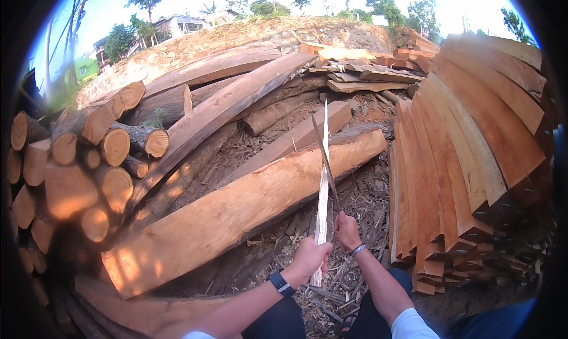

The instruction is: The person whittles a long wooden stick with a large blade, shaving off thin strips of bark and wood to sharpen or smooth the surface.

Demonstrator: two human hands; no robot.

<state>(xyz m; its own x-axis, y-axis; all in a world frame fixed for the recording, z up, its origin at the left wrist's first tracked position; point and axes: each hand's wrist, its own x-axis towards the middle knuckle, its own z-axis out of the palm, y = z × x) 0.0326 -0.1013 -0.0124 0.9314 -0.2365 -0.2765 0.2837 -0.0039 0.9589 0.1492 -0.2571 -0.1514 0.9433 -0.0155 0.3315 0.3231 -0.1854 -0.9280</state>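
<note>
My left hand (309, 259) is closed around the lower part of a long pale wood strip (322, 211), which points up and away from me and tapers to a thin tip. A short end of the strip sticks out below the fist. My right hand (347, 231) is wrapped round the handle end of a machete (332, 184) with a long dark blade. The blade slants up to the left and crosses the strip in the picture; whether they touch I cannot tell. Behind both lies a thick sawn timber beam (248, 206), running from lower left to upper right.
Sawn boards (467, 143) are stacked high on the right. Cut logs (115, 146) pile up on the left, beside a long beam (225, 117). Bark and wood chips (349, 274) cover the ground near my feet. Rough slabs (370, 78) lie farther back before an earth bank (195, 52).
</note>
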